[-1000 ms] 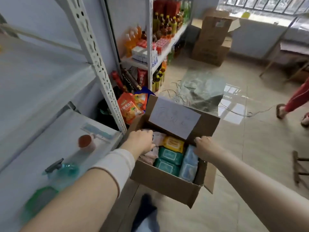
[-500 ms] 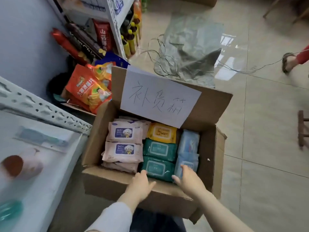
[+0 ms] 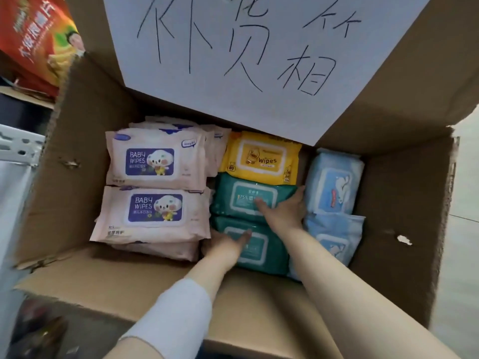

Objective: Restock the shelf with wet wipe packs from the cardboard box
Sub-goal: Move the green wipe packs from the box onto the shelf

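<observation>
An open cardboard box (image 3: 77, 164) fills the view. Inside lie pink "Baby Wipes" packs (image 3: 153, 161) stacked at the left, a yellow wipes pack (image 3: 259, 158) at the far middle, two green packs in the middle and light blue packs (image 3: 334, 182) at the right. My left hand (image 3: 225, 244) clasps the near green pack (image 3: 261, 252), thumb on top and fingers down its left side. My right hand (image 3: 282, 213) clasps the far green pack (image 3: 233, 200), thumb across its top and fingers tucked between it and the blue packs.
A white paper sheet with handwriting (image 3: 246, 60) is stuck on the box's raised far flap. An orange snack bag (image 3: 39, 40) lies beyond the box at the top left. A white perforated shelf upright (image 3: 18, 149) shows at the left edge.
My view has dropped much closer over the box. Both hands went from its near rim down inside, each settling on a green pack.
</observation>
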Tool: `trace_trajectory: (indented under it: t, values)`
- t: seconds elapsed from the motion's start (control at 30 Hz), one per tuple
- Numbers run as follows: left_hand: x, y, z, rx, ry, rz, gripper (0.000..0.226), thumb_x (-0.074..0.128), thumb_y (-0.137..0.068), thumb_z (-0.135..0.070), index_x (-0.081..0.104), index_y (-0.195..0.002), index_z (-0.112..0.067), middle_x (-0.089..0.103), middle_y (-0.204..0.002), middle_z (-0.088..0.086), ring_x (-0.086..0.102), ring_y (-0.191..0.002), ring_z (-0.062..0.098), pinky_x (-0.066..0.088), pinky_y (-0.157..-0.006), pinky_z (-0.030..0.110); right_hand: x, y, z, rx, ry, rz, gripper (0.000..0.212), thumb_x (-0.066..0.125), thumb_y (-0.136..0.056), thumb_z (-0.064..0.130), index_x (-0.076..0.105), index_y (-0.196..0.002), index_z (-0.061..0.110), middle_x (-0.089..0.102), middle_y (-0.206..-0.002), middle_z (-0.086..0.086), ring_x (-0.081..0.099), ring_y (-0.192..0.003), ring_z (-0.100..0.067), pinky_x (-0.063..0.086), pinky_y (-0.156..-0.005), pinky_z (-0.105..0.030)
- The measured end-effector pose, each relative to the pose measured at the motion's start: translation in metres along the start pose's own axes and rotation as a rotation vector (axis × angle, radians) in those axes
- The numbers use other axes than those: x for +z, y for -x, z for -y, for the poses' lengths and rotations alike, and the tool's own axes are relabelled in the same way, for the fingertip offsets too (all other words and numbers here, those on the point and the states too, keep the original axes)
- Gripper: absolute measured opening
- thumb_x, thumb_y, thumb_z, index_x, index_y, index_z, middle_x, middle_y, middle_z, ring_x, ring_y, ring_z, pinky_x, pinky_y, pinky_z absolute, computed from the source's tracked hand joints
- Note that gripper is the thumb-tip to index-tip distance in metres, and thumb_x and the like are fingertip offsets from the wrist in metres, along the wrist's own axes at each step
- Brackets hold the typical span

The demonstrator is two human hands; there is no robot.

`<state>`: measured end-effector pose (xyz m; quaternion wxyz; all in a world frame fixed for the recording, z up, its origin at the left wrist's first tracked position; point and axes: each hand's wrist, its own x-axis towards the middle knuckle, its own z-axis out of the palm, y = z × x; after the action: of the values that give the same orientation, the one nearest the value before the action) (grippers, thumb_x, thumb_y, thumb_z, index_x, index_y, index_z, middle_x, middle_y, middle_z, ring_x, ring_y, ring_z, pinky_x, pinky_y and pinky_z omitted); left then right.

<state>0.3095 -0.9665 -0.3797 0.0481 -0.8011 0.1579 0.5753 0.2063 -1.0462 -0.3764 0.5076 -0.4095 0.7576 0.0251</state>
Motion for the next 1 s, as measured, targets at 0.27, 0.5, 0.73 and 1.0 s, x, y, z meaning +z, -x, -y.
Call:
trace_trajectory:
  t: [0.27, 0.5, 0.73, 1.0]
  values:
    - [-0.015, 0.013, 0.001, -0.006, 0.044, 0.071, 0.111, 0.064, -0.067, -0.067, 0.016, -0.147, -0.008, 0.030, -0.150, 0.014, 0.033, -0.137, 0.031, 0.027, -0.114, 0.042, -0.009, -0.006, 0.000, 0.045, -0.205, 0.052, 0.109, 0.074, -0.073, 0.043, 0.004, -0.148, 0.006, 0.027, -0.152, -0.008, 0.032, -0.138, -0.024, 0.029, -0.110, -0.033]
    - [-0.018, 0.026, 0.014, 0.102, 0.085, 0.117, 0.106, 0.062, -0.037, -0.069, 0.052, -0.129, -0.018, 0.058, -0.130, 0.006, 0.054, -0.120, 0.024, 0.042, -0.104, 0.039, -0.012, 0.007, -0.004, 0.127, -0.295, 0.106, 0.050, 0.075, -0.072, 0.040, 0.063, -0.107, 0.007, 0.066, -0.112, -0.009, 0.062, -0.105, -0.026, 0.050, -0.093, -0.039]
    - [-0.014, 0.058, 0.008, 0.134, 0.021, 0.081, 0.076, 0.074, -0.061, -0.055, 0.053, -0.122, -0.015, 0.063, -0.119, 0.001, 0.059, -0.110, 0.022, 0.047, -0.093, 0.030, -0.016, 0.021, 0.005, 0.183, -0.425, 0.048, 0.049, 0.080, -0.065, 0.042, 0.063, -0.097, 0.010, 0.068, -0.108, -0.012, 0.065, -0.097, -0.028, 0.053, -0.089, -0.043]
    - [-0.036, 0.104, 0.013, 0.172, 0.041, -0.008, 0.051, 0.071, -0.078, -0.040, 0.055, -0.118, -0.013, 0.063, -0.119, 0.004, 0.058, -0.110, 0.021, 0.045, -0.087, 0.027, -0.059, 0.069, 0.013, 0.033, -0.327, -0.073, 0.028, 0.074, -0.075, 0.037, 0.062, -0.088, 0.016, 0.065, -0.086, -0.003, 0.062, -0.084, -0.020, 0.051, -0.079, -0.031]
